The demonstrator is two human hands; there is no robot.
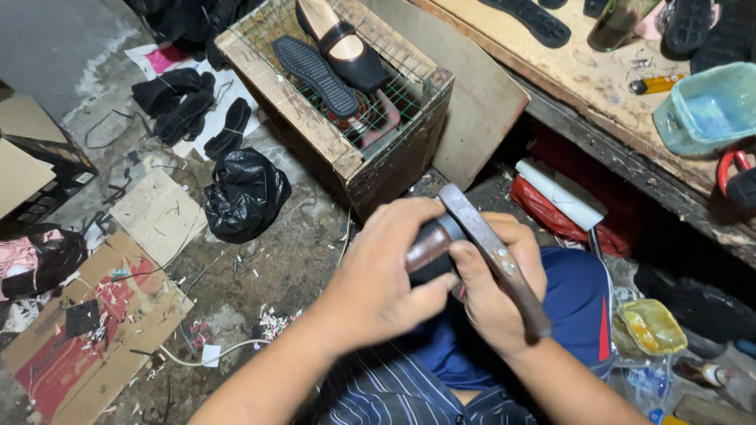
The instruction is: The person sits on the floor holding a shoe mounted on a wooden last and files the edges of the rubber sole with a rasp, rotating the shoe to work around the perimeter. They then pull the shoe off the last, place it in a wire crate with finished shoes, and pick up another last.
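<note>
My left hand [378,275] wraps around a dark shoe part with a brown heel [429,248], holding it over my lap. My right hand [496,291] grips a hammer with a worn wooden handle [504,271]; its metal head [455,197] rests at the top of the held piece. Both hands press close together, fingers overlapping the piece, so most of it is hidden. The image there is slightly blurred.
A wooden box with a wire-mesh top [339,149] stands just ahead, carrying a black shoe [342,47] and a sole [315,75]. A black plastic bag [246,193], cardboard [87,338] and scraps lie on the floor left. A workbench [598,86] with a teal tub [709,106] is right.
</note>
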